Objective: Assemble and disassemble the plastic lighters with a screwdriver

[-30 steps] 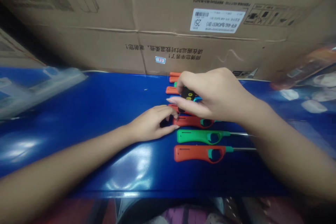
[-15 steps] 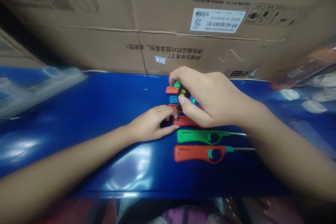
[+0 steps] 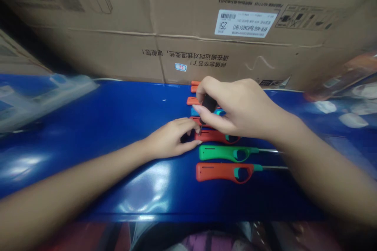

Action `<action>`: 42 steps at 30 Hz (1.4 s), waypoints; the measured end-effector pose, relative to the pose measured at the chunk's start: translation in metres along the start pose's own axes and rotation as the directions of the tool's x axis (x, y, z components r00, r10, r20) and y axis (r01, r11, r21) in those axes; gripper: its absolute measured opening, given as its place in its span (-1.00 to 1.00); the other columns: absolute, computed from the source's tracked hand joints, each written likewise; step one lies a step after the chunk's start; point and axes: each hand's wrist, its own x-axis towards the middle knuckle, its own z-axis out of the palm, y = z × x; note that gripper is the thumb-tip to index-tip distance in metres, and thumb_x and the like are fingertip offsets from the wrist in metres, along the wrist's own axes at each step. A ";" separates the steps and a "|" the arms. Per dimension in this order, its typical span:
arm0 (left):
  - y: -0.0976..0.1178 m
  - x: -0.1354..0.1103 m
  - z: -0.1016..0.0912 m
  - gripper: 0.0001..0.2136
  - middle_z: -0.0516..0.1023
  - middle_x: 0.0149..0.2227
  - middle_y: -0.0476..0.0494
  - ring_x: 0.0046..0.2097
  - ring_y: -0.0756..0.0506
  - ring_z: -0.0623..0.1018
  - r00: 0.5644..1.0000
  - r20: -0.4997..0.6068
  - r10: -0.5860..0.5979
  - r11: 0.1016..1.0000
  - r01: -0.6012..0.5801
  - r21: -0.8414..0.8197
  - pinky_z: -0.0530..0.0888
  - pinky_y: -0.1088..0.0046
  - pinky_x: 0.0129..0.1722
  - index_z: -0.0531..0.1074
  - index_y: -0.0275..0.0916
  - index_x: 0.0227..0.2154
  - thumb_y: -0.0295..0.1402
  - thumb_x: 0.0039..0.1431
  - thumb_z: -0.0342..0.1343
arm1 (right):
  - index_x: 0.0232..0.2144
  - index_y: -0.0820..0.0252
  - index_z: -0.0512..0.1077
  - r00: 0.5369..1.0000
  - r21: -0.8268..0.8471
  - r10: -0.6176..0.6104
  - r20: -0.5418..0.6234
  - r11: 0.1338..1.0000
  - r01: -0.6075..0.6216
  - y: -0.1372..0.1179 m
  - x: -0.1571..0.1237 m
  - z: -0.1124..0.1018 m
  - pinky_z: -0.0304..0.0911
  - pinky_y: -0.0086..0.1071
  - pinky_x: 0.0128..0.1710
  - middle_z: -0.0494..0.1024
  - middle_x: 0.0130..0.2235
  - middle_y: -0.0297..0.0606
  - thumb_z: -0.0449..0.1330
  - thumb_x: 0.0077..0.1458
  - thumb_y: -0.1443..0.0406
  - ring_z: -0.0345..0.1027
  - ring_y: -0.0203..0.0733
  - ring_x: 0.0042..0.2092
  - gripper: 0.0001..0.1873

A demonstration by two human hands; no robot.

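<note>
A person's right hand (image 3: 241, 106), right of center frame, grips the black handle of a screwdriver (image 3: 209, 104), its tip at the end of a red lighter (image 3: 209, 136) lying mid-frame on a blue table (image 3: 123, 121). The left hand (image 3: 169, 139), at center, pinches that end between thumb and forefinger. A green lighter (image 3: 216, 152) and an orange lighter (image 3: 218, 174) lie below center; a cardboard box (image 3: 118, 55) fills the upper frame.
</note>
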 end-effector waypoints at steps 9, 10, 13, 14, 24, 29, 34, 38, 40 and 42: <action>-0.001 0.000 0.000 -0.86 0.51 -0.28 -0.09 -0.26 -0.08 0.52 1.000 0.005 0.003 1.000 -0.003 0.004 0.49 0.39 -0.22 0.42 -0.24 -0.19 -0.28 0.29 0.17 | -0.11 0.22 0.41 1.000 0.022 0.006 -0.006 1.000 -0.006 -0.001 0.000 -0.003 0.02 -0.38 -0.43 0.60 -0.30 -0.23 -0.02 0.25 0.20 0.39 -0.19 -0.36 -0.69; -0.001 0.000 0.000 -0.85 0.51 -0.28 -0.09 -0.27 -0.07 0.51 1.000 0.006 0.000 1.000 0.000 0.004 0.49 0.39 -0.24 0.42 -0.24 -0.18 -0.28 0.29 0.17 | -0.07 0.23 0.40 1.000 0.032 -0.001 -0.006 1.000 0.001 -0.001 0.000 -0.003 0.03 -0.38 -0.42 0.61 -0.25 -0.20 -0.02 0.23 0.22 0.40 -0.18 -0.34 -0.68; -0.002 -0.001 0.000 -0.85 0.50 -0.28 -0.08 -0.28 -0.06 0.51 1.000 0.006 0.007 1.000 -0.007 0.004 0.48 0.41 -0.24 0.42 -0.25 -0.18 -0.29 0.29 0.18 | -0.04 0.24 0.38 1.000 0.034 0.001 0.003 0.999 -0.001 -0.001 0.000 -0.004 0.03 -0.38 -0.42 0.61 -0.26 -0.21 -0.01 0.22 0.20 0.40 -0.18 -0.35 -0.65; -0.002 -0.001 0.000 -0.85 0.50 -0.28 -0.08 -0.28 -0.06 0.51 1.000 0.006 0.011 1.000 -0.011 0.003 0.48 0.41 -0.24 0.42 -0.25 -0.18 -0.30 0.28 0.18 | -0.06 0.24 0.39 1.000 0.028 0.011 0.007 1.000 -0.011 -0.001 0.000 -0.004 0.02 -0.38 -0.43 0.60 -0.30 -0.23 -0.01 0.23 0.19 0.39 -0.19 -0.38 -0.66; -0.002 -0.001 0.000 -0.84 0.52 -0.25 -0.11 -0.25 -0.08 0.51 1.000 0.023 0.000 1.000 0.000 0.001 0.48 0.38 -0.20 0.42 -0.25 -0.15 -0.29 0.30 0.17 | -0.01 0.26 0.37 1.000 0.004 0.017 -0.012 1.000 -0.017 0.000 -0.001 -0.002 0.03 -0.37 -0.41 0.61 -0.31 -0.23 -0.01 0.23 0.19 0.40 -0.16 -0.38 -0.63; -0.001 -0.001 0.000 -0.83 0.50 -0.27 -0.09 -0.27 -0.06 0.51 1.000 0.012 0.008 1.000 -0.008 0.000 0.47 0.42 -0.23 0.43 -0.27 -0.16 -0.29 0.29 0.18 | 0.00 0.27 0.36 1.000 0.019 -0.002 -0.004 1.000 0.003 0.000 -0.001 -0.001 0.04 -0.37 -0.41 0.62 -0.27 -0.22 0.00 0.22 0.19 0.41 -0.17 -0.38 -0.62; -0.002 -0.001 0.000 -0.85 0.50 -0.28 -0.08 -0.27 -0.06 0.51 1.000 0.008 0.000 1.000 0.000 0.007 0.47 0.42 -0.23 0.43 -0.26 -0.18 -0.29 0.29 0.18 | -0.07 0.24 0.38 1.000 0.005 0.022 0.009 1.000 -0.022 -0.001 0.000 -0.002 0.00 -0.38 -0.41 0.59 -0.33 -0.26 -0.03 0.25 0.20 0.37 -0.20 -0.39 -0.68; -0.002 -0.001 0.000 -0.84 0.51 -0.28 -0.08 -0.27 -0.07 0.51 1.000 0.007 -0.001 1.000 0.001 0.003 0.48 0.42 -0.23 0.43 -0.25 -0.17 -0.28 0.29 0.18 | -0.08 0.24 0.38 0.999 -0.005 0.021 0.045 1.000 -0.021 -0.002 0.000 -0.006 -0.02 -0.37 -0.42 0.57 -0.33 -0.24 -0.03 0.25 0.18 0.36 -0.19 -0.40 -0.66; -0.002 -0.001 0.000 -0.85 0.51 -0.27 -0.09 -0.26 -0.07 0.51 1.000 0.013 0.001 1.000 -0.001 0.008 0.48 0.41 -0.22 0.43 -0.25 -0.17 -0.29 0.28 0.18 | -0.13 0.23 0.41 0.998 -0.035 0.038 0.057 0.999 -0.036 -0.002 0.000 -0.007 -0.03 -0.37 -0.42 0.55 -0.37 -0.25 -0.04 0.27 0.16 0.35 -0.19 -0.41 -0.66; -0.002 -0.001 0.000 -0.84 0.51 -0.27 -0.09 -0.26 -0.07 0.51 1.000 0.018 -0.003 1.000 0.002 0.016 0.48 0.41 -0.22 0.43 -0.25 -0.17 -0.28 0.29 0.18 | -0.10 0.23 0.40 0.998 -0.018 0.027 0.058 1.000 -0.026 -0.002 0.000 -0.008 -0.02 -0.37 -0.42 0.57 -0.34 -0.24 -0.05 0.26 0.20 0.37 -0.19 -0.39 -0.67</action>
